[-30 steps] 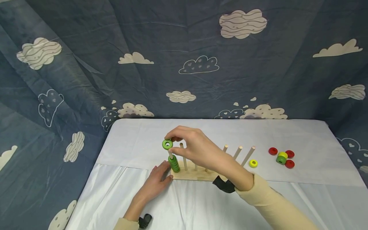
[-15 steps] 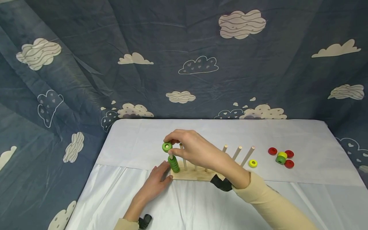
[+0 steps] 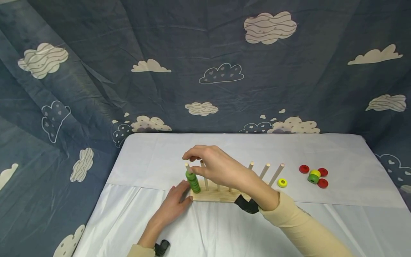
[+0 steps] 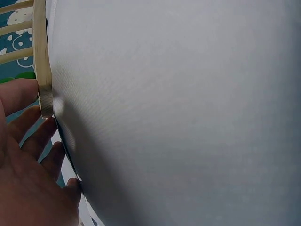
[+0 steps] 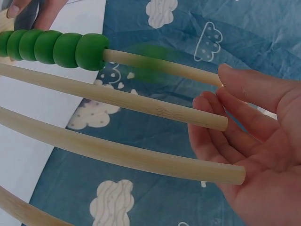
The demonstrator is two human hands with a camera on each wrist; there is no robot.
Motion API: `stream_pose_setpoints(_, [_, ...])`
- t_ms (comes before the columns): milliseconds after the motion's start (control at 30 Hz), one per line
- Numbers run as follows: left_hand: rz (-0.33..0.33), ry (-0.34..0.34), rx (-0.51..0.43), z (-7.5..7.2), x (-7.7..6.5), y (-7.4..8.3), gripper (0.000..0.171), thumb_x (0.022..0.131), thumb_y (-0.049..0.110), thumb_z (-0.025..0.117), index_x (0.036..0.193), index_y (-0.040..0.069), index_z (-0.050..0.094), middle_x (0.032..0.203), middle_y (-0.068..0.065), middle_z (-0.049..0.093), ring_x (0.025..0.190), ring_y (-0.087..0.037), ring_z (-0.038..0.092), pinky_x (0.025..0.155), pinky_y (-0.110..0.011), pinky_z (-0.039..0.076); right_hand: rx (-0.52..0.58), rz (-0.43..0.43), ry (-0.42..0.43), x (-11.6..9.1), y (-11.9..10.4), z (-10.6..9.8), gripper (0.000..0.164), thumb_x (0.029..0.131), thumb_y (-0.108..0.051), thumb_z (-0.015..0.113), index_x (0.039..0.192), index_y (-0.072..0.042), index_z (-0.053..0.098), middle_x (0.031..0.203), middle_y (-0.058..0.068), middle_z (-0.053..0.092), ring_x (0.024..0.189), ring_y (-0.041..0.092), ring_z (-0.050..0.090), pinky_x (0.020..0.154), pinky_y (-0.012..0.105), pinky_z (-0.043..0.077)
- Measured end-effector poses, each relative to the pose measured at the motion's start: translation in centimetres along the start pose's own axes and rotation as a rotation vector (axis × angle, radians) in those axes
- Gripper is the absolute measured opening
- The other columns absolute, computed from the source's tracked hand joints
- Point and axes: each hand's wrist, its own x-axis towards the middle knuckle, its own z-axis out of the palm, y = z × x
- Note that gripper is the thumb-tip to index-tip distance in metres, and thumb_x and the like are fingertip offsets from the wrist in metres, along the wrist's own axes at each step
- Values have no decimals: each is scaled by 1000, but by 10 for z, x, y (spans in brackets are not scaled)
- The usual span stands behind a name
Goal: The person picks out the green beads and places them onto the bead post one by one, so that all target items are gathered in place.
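Observation:
A wooden peg stand (image 3: 218,195) holds a row of upright pegs. Green rings (image 3: 194,184) are stacked on its leftmost peg. In the right wrist view, a blurred green ring (image 5: 153,63) slides along that peg above the stack. My right hand (image 3: 213,162) is at the peg's top, thumb and fingers spread apart with nothing held between them; the right wrist view shows the thumb (image 5: 249,84) by the peg tip. At the stand's left end, my left hand (image 3: 173,201) holds the base's corner between thumb and fingers, its fingertips (image 4: 44,129) against the wood.
A yellow ring (image 3: 282,182) lies right of the stand. Farther right, a loose cluster has red rings (image 3: 323,183), a yellow ring (image 3: 315,173) and a green ring (image 3: 313,179). White cloth (image 3: 244,228) covers the table, with a cloud-print curtain (image 3: 205,92) behind.
The right hand lowered the green ring onto the tip of the leftmost peg, then let it go. The ring has dropped down the peg. The left hand has stayed at the stand.

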Motion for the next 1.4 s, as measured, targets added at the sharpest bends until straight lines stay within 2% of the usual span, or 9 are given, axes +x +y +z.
stream_pose_setpoints(267, [-10, -2, 1, 1, 0, 1, 51, 98, 19, 60, 146, 13, 46, 150, -6, 44, 145, -28, 27, 115, -63, 13, 30, -27, 39, -6, -1, -5, 33, 89, -8, 74, 121, -13, 67, 116, -7, 65, 103, 8, 61, 89, 26, 51])
stream_pose_setpoints(600, [-12, -7, 2, 1, 0, 0, 53, 98, 20, 61, 149, 17, 44, 152, -3, 42, 145, -26, 25, 115, -62, 12, 121, -188, 161, -26, -6, -12, 33, 90, -10, 73, 121, -16, 65, 114, -12, 64, 101, 3, 58, 89, 25, 50])
stream_pose_setpoints(733, [-12, -5, 4, 1, -1, -1, 55, 98, 21, 62, 149, 18, 43, 153, -3, 40, 145, -26, 26, 115, -62, 11, 148, -224, 198, -38, -9, -11, 33, 89, -9, 75, 120, -15, 66, 115, -12, 64, 103, 3, 59, 89, 26, 51])
stream_pose_setpoints(1067, [-16, 2, 24, 2, -2, 0, 54, 98, 20, 62, 149, 17, 44, 151, -5, 43, 145, -27, 25, 116, -59, 12, 230, -94, 117, -72, -6, 3, 38, 89, -12, 74, 124, -23, 64, 121, -16, 61, 115, 7, 58, 96, 33, 51])
stream_pose_setpoints(1267, [-25, 2, 41, 2, -3, 2, 53, 98, 20, 60, 148, 11, 45, 150, -8, 44, 145, -29, 26, 117, -58, 13, 231, -3, 117, -91, 1, 14, 35, 90, -21, 74, 123, -26, 65, 122, -16, 62, 118, 8, 57, 97, 34, 50])
stream_pose_setpoints(1400, [-20, 3, 40, 2, -2, 1, 52, 99, 20, 60, 147, 9, 45, 150, -10, 44, 145, -29, 26, 117, -57, 12, 226, 26, 134, -102, 6, 19, 34, 90, -24, 73, 123, -27, 65, 121, -17, 61, 112, 7, 59, 93, 33, 52])
